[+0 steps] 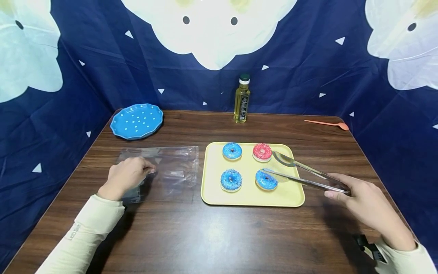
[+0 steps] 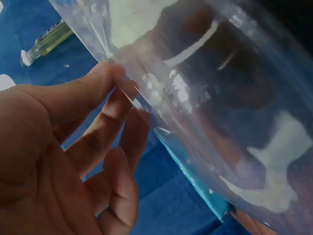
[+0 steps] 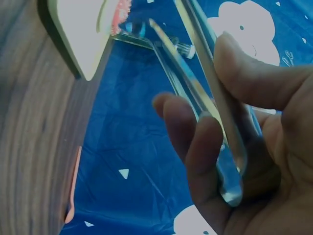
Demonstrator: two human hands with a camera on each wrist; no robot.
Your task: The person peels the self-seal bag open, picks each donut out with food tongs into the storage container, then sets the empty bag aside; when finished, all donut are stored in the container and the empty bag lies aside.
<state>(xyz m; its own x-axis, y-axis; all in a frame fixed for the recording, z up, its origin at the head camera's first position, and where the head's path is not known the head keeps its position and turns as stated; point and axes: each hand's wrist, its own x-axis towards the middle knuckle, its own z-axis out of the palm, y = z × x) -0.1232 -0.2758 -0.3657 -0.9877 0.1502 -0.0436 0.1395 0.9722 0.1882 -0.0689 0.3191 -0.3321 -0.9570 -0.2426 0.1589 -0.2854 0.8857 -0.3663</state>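
At the left, my left hand (image 1: 128,175) pinches the edge of a clear plastic bag (image 1: 179,161) between thumb and fingertips, as the left wrist view shows. My right hand (image 1: 369,201) grips metal tongs (image 1: 313,184), whose arms stand spread over the right side of a yellow tray (image 1: 253,200). One tong tip is beside the red donut (image 1: 262,152); the other is over the upper edge of a blue donut (image 1: 267,180). Nothing is visibly clamped between the tips. Further left on the tray lie a plain blue donut (image 1: 232,151) and a sprinkled blue donut (image 1: 231,180).
A blue polka-dot plate (image 1: 137,121) sits at the table's back left corner. An oil bottle (image 1: 242,99) stands at the back behind the tray. Toward the back right lies an orange spoon (image 1: 328,123). Blue cloth (image 1: 191,87) walls the wooden table (image 1: 212,236) off.
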